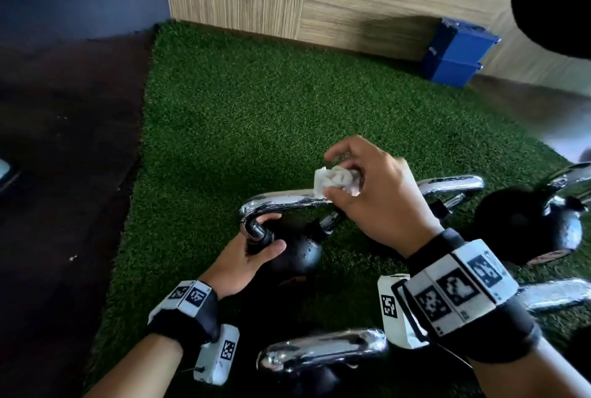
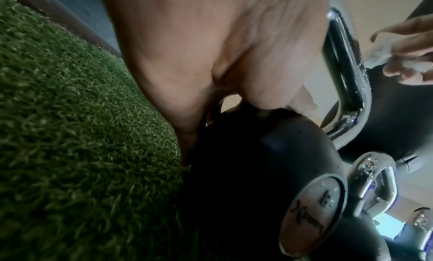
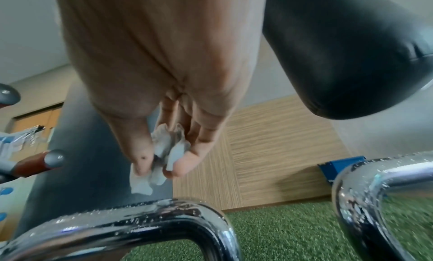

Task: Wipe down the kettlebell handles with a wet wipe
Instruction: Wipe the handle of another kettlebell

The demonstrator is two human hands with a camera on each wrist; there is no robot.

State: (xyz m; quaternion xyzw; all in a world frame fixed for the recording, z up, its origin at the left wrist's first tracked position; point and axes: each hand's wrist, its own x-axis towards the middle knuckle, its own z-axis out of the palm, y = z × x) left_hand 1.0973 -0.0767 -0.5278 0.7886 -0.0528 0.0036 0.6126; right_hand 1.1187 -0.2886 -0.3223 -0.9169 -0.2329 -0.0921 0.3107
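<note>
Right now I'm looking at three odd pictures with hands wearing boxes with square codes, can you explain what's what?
No machine here: a person wears cameras on the head and both wrists. The big picture looks down from the head; the other two look along each hand. The left hand grips the lower left end of a chrome handle on a black kettlebell standing on green turf. The right hand pinches a crumpled wet wipe at that handle's top bar. More kettlebells stand nearby, and a blue box sits by the wooden wall.
</note>
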